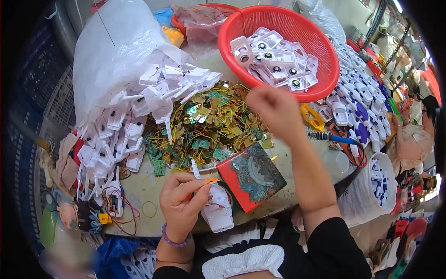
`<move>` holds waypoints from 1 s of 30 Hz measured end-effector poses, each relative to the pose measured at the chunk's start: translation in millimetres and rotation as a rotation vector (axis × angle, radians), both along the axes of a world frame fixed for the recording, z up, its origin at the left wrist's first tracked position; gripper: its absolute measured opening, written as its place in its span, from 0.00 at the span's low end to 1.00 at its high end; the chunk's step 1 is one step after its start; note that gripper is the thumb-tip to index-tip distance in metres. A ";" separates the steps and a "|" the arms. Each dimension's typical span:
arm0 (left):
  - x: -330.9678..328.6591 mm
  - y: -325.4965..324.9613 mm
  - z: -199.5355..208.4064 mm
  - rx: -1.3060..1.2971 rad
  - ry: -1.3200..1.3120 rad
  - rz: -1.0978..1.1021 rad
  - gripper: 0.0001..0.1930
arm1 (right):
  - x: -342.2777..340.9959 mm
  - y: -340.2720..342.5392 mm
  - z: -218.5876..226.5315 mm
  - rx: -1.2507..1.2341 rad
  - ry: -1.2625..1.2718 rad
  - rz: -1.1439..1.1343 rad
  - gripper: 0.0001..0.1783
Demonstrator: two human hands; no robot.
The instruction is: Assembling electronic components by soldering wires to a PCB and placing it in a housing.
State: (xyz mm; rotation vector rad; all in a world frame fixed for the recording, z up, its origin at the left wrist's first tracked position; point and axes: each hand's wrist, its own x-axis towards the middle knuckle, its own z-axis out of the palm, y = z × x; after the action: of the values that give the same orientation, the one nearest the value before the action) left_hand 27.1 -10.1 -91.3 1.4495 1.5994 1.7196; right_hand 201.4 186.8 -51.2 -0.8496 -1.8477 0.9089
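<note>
My left hand [183,197] is closed in a pinch at the near edge of the table, with a thin orange piece [210,180], perhaps wire, between thumb and forefinger. Right beside it is a white plastic housing [218,215] with a little red wire at its upper part; whether the hand also grips it I cannot tell. Blurred by motion, my right hand [274,111] hangs near the rim of a red basket [302,96], its fingers curled in and unclear. Beyond the left hand lies a heap of green circuit boards with yellow wires [211,121].
A dark patterned box with red sides [255,174] lies between my arms. White housings [116,125] spill from a clear plastic bag [125,42] at left. Speaker-fitted white shells [276,56] fill the basket. A soldering iron [337,138] rests at right, near many white and purple parts [362,102].
</note>
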 end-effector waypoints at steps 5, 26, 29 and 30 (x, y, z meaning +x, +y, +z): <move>-1.4 -1.6 -5.0 0.040 0.090 -0.039 0.09 | 38.1 154.2 -30.7 0.468 -0.463 -0.731 0.13; 0.3 4.2 -9.3 0.046 0.069 -0.026 0.07 | 56.4 168.7 -11.7 0.255 -0.616 -0.912 0.14; 0.9 4.0 -10.8 0.039 0.114 -0.025 0.07 | 50.9 157.1 -9.3 0.324 -0.680 -0.908 0.13; 1.2 3.6 -11.3 0.041 0.119 -0.026 0.07 | 49.3 155.1 -7.8 0.359 -0.710 -0.912 0.13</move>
State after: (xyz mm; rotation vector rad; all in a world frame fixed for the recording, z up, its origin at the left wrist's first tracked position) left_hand 28.3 -6.5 -102.6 1.6130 1.6053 1.6897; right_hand 250.7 341.9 -59.0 -1.6965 -1.7653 -0.3345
